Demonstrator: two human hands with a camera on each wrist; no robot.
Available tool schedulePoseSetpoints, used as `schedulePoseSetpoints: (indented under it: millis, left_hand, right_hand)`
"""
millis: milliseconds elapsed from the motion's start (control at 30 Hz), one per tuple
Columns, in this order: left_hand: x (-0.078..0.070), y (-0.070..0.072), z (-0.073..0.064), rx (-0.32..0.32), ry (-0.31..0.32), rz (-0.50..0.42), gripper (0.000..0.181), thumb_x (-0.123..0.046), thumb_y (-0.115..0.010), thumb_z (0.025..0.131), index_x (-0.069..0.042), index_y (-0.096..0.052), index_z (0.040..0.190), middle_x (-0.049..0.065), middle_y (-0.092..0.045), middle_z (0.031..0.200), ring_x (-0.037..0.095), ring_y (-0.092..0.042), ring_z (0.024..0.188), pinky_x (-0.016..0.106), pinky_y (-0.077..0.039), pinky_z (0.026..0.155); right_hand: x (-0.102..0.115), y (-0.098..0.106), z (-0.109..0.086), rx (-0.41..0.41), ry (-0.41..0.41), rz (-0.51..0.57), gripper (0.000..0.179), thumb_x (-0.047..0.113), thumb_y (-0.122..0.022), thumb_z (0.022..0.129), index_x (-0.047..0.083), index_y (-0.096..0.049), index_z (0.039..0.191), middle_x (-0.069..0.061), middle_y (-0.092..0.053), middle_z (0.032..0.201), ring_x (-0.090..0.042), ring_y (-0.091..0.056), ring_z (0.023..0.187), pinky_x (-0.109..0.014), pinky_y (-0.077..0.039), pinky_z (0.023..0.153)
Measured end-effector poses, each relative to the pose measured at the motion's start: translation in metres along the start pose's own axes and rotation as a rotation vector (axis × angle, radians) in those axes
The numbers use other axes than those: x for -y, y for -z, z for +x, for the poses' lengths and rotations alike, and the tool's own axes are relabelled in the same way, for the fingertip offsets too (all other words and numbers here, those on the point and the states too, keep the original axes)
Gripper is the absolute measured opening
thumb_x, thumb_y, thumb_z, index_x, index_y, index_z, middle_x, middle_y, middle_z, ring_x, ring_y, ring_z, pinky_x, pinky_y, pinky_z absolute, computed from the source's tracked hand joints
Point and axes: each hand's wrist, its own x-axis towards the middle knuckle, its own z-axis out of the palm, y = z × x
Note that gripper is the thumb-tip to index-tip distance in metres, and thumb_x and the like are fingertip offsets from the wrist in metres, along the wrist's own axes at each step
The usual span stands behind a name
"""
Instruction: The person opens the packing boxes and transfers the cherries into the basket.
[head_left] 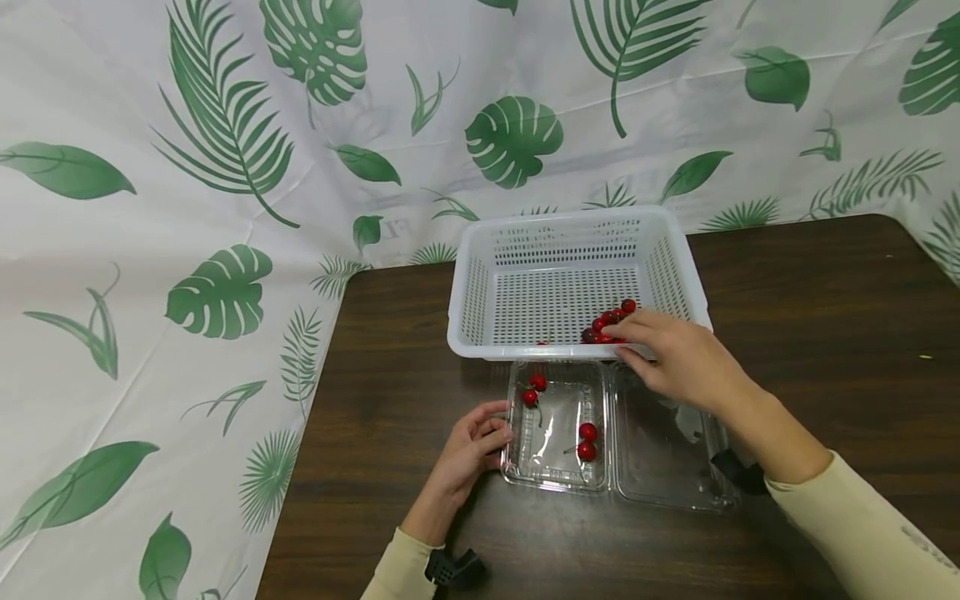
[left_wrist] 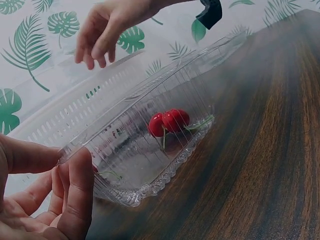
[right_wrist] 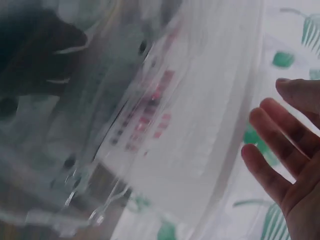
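Note:
My left hand [head_left: 467, 448] holds the left side of a clear plastic clamshell container [head_left: 558, 412]; in the left wrist view its thumb and finger pinch the rim. Two pairs of red cherries lie inside, one pair [head_left: 534, 390] at the back left and another [head_left: 587, 442] at the front right, with stems showing. Over the front right rim of a white slotted basket [head_left: 540, 300] is my right hand [head_left: 686, 358], fingers above a cluster of cherries [head_left: 628, 306]. In the right wrist view, this hand's fingers [right_wrist: 262, 172] are spread and nothing shows between them.
The clamshell's transparent lid [head_left: 660, 458] lies unfolded to the right, under my right forearm. Behind the dark wooden table [head_left: 390, 367] hangs a white sheet [head_left: 420, 50] with green leaf prints. A small yellowish bit [head_left: 926, 357] lies on the table at right.

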Motion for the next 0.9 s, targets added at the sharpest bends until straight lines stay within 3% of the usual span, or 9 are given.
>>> schedulePoseSetpoints:
  millis: [133, 300, 533, 667, 900]
  left_hand:
    - [-0.001, 0.000, 0.000, -0.004, -0.003, 0.006, 0.042, 0.002, -0.062, 0.091, 0.002, -0.051, 0.132, 0.002, -0.057, 0.090, 0.010, -0.055, 0.073, 0.023, -0.050, 0.054]
    - [0.000, 0.000, 0.000, -0.005, 0.003, 0.010, 0.043, 0.002, -0.062, 0.091, 0.002, -0.051, 0.132, 0.002, -0.057, 0.090, 0.010, -0.055, 0.074, 0.024, -0.050, 0.055]
    - [0.000, 0.000, 0.000, -0.005, 0.006, 0.019, 0.042, 0.002, -0.061, 0.092, 0.002, -0.050, 0.133, 0.002, -0.057, 0.090, 0.011, -0.055, 0.074, 0.024, -0.050, 0.056]
    - [0.000, 0.000, -0.001, -0.001, 0.004, 0.019, 0.044, 0.001, -0.063, 0.091, 0.002, -0.050, 0.133, 0.002, -0.056, 0.090, 0.011, -0.055, 0.074, 0.023, -0.050, 0.055]
    - [-0.001, 0.000, 0.000, -0.001, 0.003, 0.020, 0.044, 0.001, -0.063, 0.091, 0.001, -0.051, 0.133, 0.002, -0.056, 0.090, 0.011, -0.055, 0.074, 0.023, -0.049, 0.054]
  right_hand:
    - [0.020, -0.009, 0.003, 0.041, 0.121, 0.026, 0.035, 0.010, -0.081, 0.077, 0.009, -0.073, 0.111, -0.002, -0.068, 0.101, -0.016, -0.064, 0.081, -0.035, -0.055, 0.065]
    - [0.050, -0.028, 0.000, 0.239, 0.213, 0.015, 0.031, 0.014, -0.081, 0.078, 0.013, -0.074, 0.107, 0.002, -0.066, 0.100, -0.014, -0.063, 0.086, -0.034, -0.055, 0.074]
    - [0.074, -0.050, -0.006, 0.423, 0.265, -0.181, 0.029, 0.011, -0.085, 0.070, 0.016, -0.074, 0.096, 0.002, -0.065, 0.088, -0.017, -0.063, 0.083, -0.035, -0.052, 0.070]
    - [0.081, -0.057, -0.008, 0.455, 0.231, -0.245, 0.031, 0.004, -0.085, 0.064, 0.015, -0.073, 0.091, 0.001, -0.064, 0.086, -0.017, -0.063, 0.081, -0.038, -0.052, 0.075]
    - [0.082, -0.065, -0.012, 0.404, 0.167, -0.320, 0.024, -0.003, -0.084, 0.064, 0.012, -0.071, 0.078, -0.003, -0.065, 0.079, -0.023, -0.065, 0.075, -0.044, -0.053, 0.083]
